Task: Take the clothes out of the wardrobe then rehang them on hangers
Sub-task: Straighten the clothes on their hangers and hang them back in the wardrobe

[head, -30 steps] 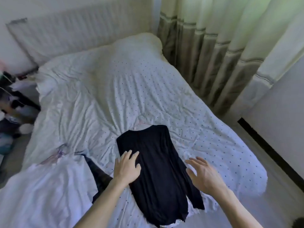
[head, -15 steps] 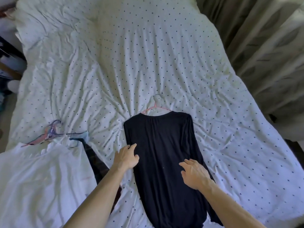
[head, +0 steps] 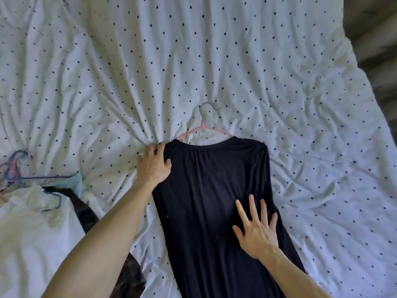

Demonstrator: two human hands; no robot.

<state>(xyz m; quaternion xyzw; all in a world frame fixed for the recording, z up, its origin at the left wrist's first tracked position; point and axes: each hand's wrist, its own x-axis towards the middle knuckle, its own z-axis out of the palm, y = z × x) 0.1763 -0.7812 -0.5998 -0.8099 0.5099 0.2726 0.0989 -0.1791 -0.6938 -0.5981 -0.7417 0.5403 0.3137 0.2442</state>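
Black top [head: 214, 201] points collar and hanger [head: 203, 127] away; flat left hand [head: 153, 166] at its shoulder, spread right hand [head: 256, 231] lower.

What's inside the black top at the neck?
A pink hanger: its metal hook and sloping arms show above the collar of the black top. The arm ends are covered by fabric.

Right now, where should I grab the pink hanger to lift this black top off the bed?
I'd pinch the pink hanger at its neck, under the metal hook, coming from beyond the collar. Only that part lies bare on the sheet; its arms mostly run inside the black top.
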